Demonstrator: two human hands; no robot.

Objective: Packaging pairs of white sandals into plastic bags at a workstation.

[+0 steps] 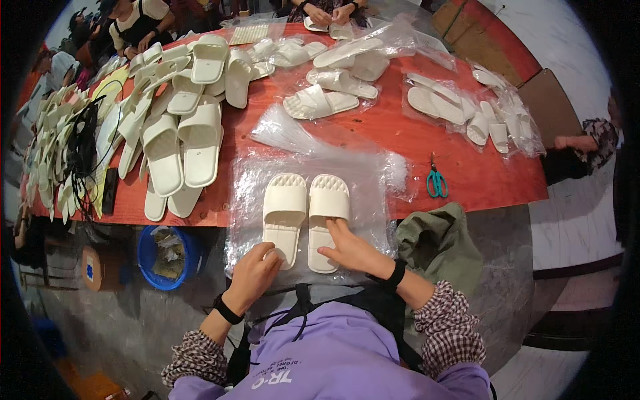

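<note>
Two cream slide slippers lie side by side, toes away from me, on a stack of clear plastic bags [243,193] at the table's near edge. My left hand [255,272] is closed at the heel of the left slipper [285,217], fingertips pinching its outer edge. My right hand [355,248] rests on the right slipper [329,200]; its fingers reach to the strap opening and the thumb is apart on the footbed. Some of its fingertips are hidden under the strap.
A heap of loose cream slippers [162,150] fills the table's left side. Bagged slippers [323,101] lie farther back and right. Teal-handled scissors [437,183] lie right of the bags, above an olive cloth [440,243]. A blue bin [148,263] stands below the left edge. Other people work across the table.
</note>
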